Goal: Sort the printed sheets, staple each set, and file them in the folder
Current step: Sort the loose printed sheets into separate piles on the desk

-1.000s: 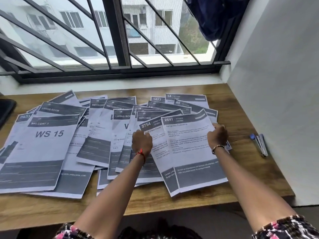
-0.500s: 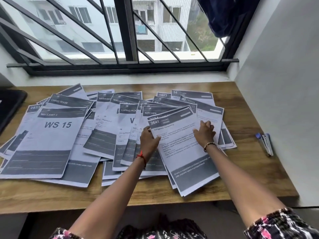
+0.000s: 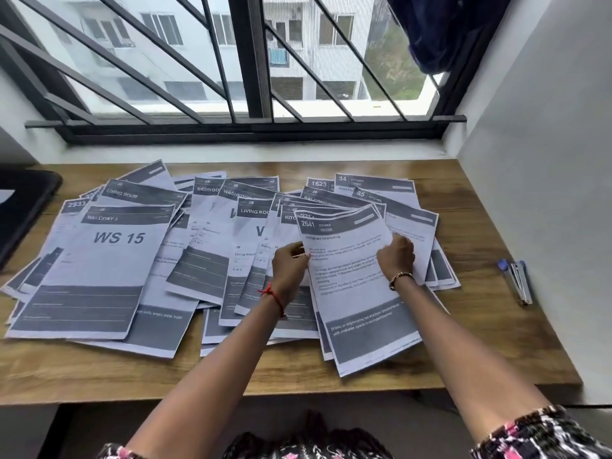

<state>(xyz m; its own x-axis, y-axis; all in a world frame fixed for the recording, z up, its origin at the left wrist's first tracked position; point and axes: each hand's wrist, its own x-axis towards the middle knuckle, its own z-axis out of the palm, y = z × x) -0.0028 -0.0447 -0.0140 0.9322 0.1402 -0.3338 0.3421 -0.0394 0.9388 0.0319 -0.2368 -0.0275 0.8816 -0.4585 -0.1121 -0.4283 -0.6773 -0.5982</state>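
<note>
Several printed sheets with dark header bands lie spread and overlapping over the wooden desk (image 3: pixel 480 356). A sheet headed 2641 KITCHEN (image 3: pixel 351 293) tops a small stack right of centre. My left hand (image 3: pixel 289 265) grips that stack's left edge. My right hand (image 3: pixel 395 256) grips its right edge with curled fingers. A large sheet marked WS 15 (image 3: pixel 99 260) lies at the left. A blue and silver stapler (image 3: pixel 518 281) rests on the desk at the far right, apart from both hands. No folder shows that I can identify.
A barred window (image 3: pixel 251 94) runs along the back of the desk. A white wall (image 3: pixel 546 193) closes the right side. A dark flat object (image 3: pixel 23 207) sits at the left edge. Bare desk wood shows along the front edge and around the stapler.
The 2641 sheet has slid left over the 2754 sheet, which is now almost covered. My right hand moved inward, and both hands now hold the stack's side edges.
</note>
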